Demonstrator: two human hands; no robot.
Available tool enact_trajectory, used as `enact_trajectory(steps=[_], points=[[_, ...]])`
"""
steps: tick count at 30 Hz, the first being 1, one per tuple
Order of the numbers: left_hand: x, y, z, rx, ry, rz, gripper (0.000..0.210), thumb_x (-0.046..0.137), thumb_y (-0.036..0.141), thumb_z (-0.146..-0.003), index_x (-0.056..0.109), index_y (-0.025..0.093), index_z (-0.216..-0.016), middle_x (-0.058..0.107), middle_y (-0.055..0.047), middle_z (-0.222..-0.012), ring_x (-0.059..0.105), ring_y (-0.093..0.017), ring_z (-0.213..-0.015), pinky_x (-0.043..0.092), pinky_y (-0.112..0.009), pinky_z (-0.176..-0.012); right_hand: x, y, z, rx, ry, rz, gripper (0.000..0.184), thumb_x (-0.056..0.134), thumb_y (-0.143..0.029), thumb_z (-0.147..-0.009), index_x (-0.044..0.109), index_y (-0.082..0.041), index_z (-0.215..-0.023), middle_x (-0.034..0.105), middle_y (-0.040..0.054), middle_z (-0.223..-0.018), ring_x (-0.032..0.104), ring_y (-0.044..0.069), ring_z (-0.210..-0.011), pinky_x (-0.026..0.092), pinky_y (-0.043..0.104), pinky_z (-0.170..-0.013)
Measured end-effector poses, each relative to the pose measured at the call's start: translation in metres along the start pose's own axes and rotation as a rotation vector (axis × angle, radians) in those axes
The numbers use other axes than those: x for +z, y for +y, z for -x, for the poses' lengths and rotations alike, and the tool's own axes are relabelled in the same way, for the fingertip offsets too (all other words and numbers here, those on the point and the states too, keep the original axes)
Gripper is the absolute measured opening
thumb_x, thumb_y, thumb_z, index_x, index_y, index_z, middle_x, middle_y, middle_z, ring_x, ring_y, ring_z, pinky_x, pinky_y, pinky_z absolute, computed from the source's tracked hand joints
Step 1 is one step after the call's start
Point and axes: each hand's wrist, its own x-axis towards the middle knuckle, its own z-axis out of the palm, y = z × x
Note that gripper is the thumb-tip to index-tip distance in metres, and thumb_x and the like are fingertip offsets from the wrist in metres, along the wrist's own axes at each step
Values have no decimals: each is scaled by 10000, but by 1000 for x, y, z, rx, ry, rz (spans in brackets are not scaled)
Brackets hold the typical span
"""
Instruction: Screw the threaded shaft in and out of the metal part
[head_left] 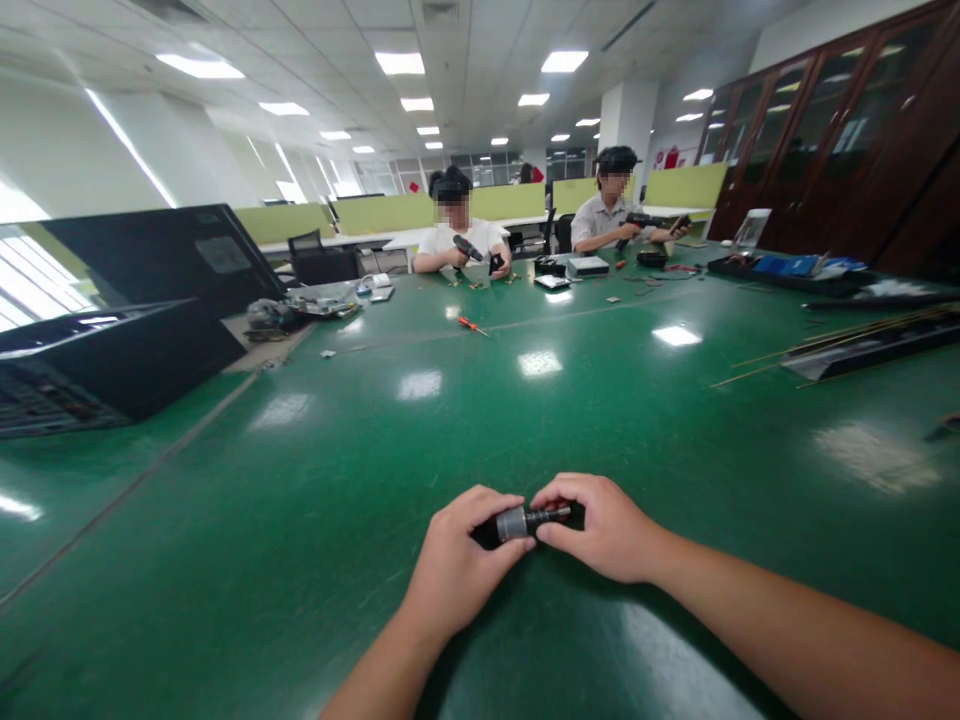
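Just above the green tabletop, my left hand point(465, 550) is wrapped round the thick end of a black and grey cylindrical tool part point(514, 523). From its grey collar a narrower, stepped dark shaft points right. Fingers and thumb of my right hand point(600, 525) curl about that shaft's tip, closed round it. Part of the black body is hidden in my left palm, and my right fingers cover what lies beyond the tip. The part lies roughly level between both hands.
On the green table point(360, 440) lies an orange screwdriver point(471, 326). Open dark equipment cases point(120, 350) stand left. Long thin rods point(847, 340) and a dark tray with blue items point(787, 266) lie right. Two people hold power drills point(466, 246) across the table.
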Motion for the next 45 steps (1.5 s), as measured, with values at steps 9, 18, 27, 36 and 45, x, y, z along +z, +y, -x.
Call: enact_trajectory(steps=[9,18,27,36,45], points=[[1,-3,2,-45,-2,-57,314,802,243,-705,746,289,-1011,765,2,-963,705,-208,-893,535,-324,-855,-1,-1,-2,2,-15,28,134,664,-319,-849,745,-224,-898,702,4,-835,622,162,-784,411,278,-720],[0,-1,2,-24,11,-42,309,789,218,-703,747,267,-1006,765,-15,-943,707,-211,-869,552,-333,-829,-1,-1,-1,14,-8,21,104,679,-289,-830,731,-222,-890,703,1,-842,623,167,-784,418,285,-724],[0,1,1,-47,5,-57,318,797,202,-696,745,266,-1004,762,-1,-961,702,-205,-899,534,-326,-851,0,-2,0,18,-7,24,88,676,-270,-824,723,-213,-872,690,-3,-819,616,157,-766,421,280,-714],[1,0,1,-55,6,-44,318,793,207,-695,743,256,-1006,762,-14,-962,699,-217,-898,533,-343,-847,-1,-1,-1,4,-11,23,87,677,-267,-823,725,-210,-869,689,3,-811,617,157,-760,420,277,-703],[1,1,1,-50,-43,-54,307,765,179,-710,730,258,-1004,752,-12,-952,691,-210,-888,523,-326,-825,-1,-1,0,-7,-25,68,72,690,-257,-808,720,-222,-863,683,-5,-801,608,155,-758,412,281,-705]])
